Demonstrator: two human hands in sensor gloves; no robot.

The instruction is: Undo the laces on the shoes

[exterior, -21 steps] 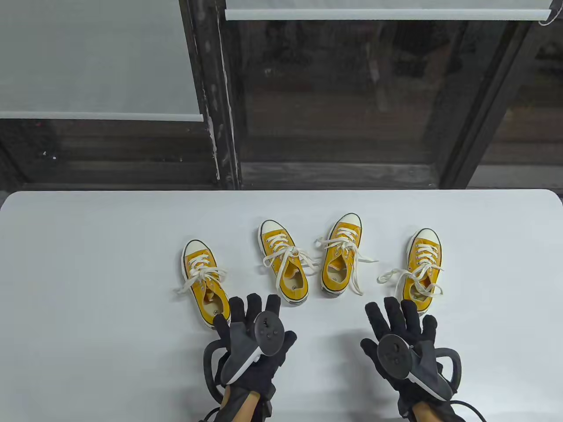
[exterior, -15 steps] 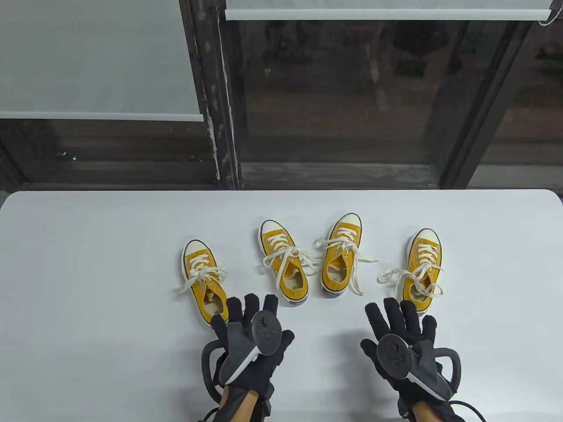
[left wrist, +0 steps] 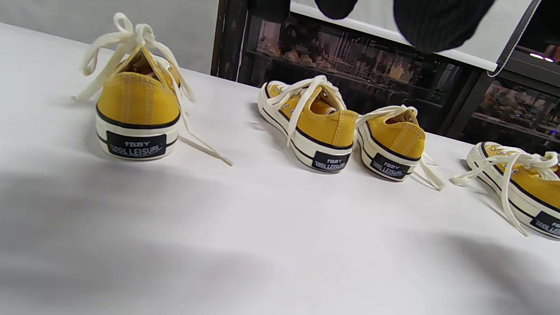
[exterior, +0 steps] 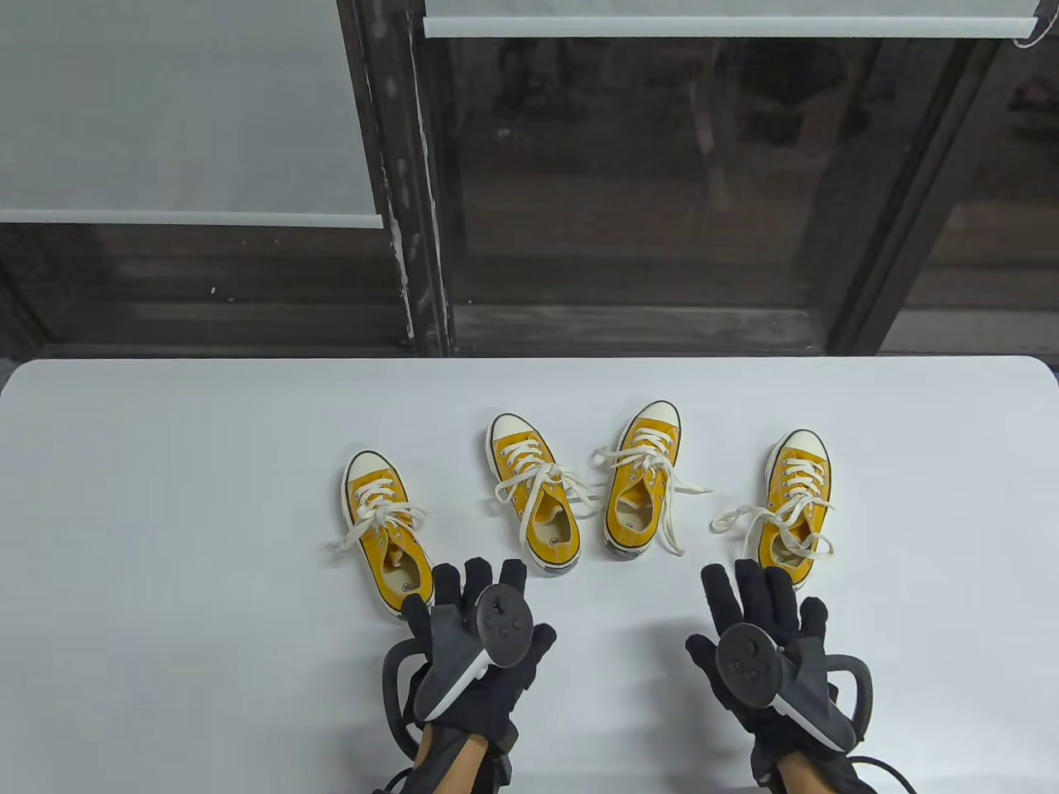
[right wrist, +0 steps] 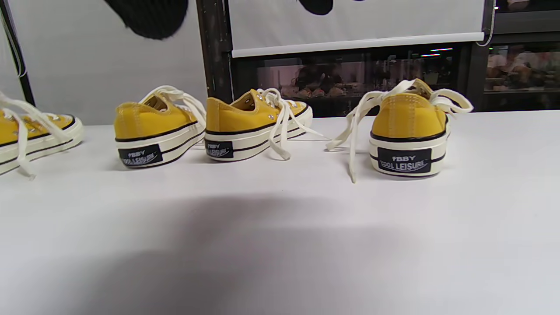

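The table view is looking steeply down from above the near edge, facing 12 o'clock across the white table (exterior: 165,496) toward dark windows (exterior: 629,182). Both wrist views are sitting low, close above the tabletop, also facing 12 o'clock. All three views are sharing the row of four yellow shoes (exterior: 550,504) (left wrist: 306,122) (right wrist: 258,124), seen from their heels in the wrist views.

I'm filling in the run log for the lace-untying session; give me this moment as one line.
phase: pre-grasp | left hand: open, above table near leftmost shoe | right hand: open, near rightmost shoe | four yellow shoes, laces tied
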